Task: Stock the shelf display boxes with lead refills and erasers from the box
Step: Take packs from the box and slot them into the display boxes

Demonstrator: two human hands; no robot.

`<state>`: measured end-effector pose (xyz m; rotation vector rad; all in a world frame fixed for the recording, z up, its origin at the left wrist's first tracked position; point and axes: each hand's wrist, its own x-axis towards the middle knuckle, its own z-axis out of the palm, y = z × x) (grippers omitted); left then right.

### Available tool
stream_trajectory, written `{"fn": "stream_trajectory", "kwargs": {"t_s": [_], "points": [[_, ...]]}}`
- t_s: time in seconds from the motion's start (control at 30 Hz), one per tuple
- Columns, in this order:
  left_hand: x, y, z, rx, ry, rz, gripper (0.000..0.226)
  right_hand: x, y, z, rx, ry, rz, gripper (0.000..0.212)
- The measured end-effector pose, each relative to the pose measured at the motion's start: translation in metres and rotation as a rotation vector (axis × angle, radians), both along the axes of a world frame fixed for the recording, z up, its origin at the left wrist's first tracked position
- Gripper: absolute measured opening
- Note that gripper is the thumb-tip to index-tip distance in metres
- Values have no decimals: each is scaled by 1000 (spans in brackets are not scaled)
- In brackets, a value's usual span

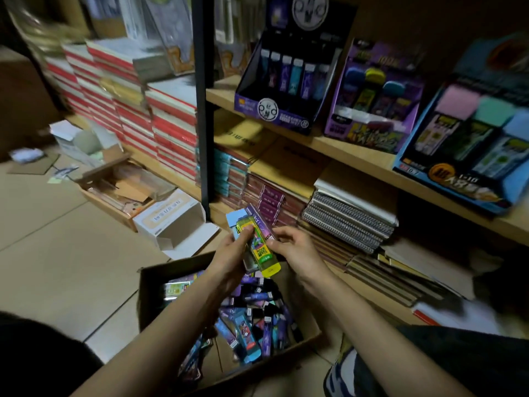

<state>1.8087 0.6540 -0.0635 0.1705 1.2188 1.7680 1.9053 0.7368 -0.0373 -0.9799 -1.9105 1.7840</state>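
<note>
Dim stockroom corner: tiled floor (57, 239) on your left, wooden shelf (357, 159) ahead and to your right. You hold a bundle of packs (262, 253) just above the far edge of the cardboard box (171, 270). A yellow-green pack is on top, with a blue one and a purple one behind it. Your left hand (232, 253) grips the bundle from the left, fingers curled round it, thumb on the front face. Your right hand (294, 247) pinches the bundle's right edge between thumb and fingertips. Lead refills or erasers: cannot tell, print too blurred.

Under your forearms the cardboard box sits open on the floor, holding loose packs (257, 319) in a jumble, mostly purple, blue and black.

Three display boxes stand side by side on the upper shelf board, each with upright packs inside:
- dark display box (269, 110) on the left
- purple display box (372, 136) in the middle
- blue display box (446, 173) on the right, at the frame edge

Below that board lie spiral notebooks (349, 222) stacked flat, beside other stacked books. A black post (203, 110) stands left of the shelf, with red-and-white book stacks (171, 124) beyond it. An empty white carton (174, 222) lies on its side on the floor near the post, beside a shallow brown tray (94, 193) of scraps.
</note>
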Motion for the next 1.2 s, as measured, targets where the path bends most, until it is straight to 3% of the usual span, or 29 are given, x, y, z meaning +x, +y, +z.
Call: {"fn": "stream_trajectory", "kwargs": {"t_s": [0.2, 0.37, 0.53, 0.73, 0.9, 1.0, 1.07, 1.2], "points": [[-20, 15, 65, 8, 93, 44, 32, 1, 19, 62, 131, 53, -18, 16], [-55, 24, 113, 35, 249, 77, 30, 8, 57, 116, 489, 66, -118, 6], [-75, 34, 132, 122, 237, 51, 26, 18, 87, 156, 562, 245, -255, 15], [-90, 53, 133, 172, 327, 51, 28, 6, 128, 202, 805, 241, -330, 16], [-113, 57, 119, 195, 336, 95, 36, -50, 159, 238, 1209, 49, -235, 24], [-123, 55, 113, 222, 340, 95, 37, -83, 179, 246, 1397, -218, -168, 26], [-131, 52, 110, 226, 346, 105, 40, -96, 191, 244, 1464, -378, -140, 29], [-141, 47, 107, 235, 357, 108, 45, -105, 203, 230, 1511, -481, -47, 33]]}}
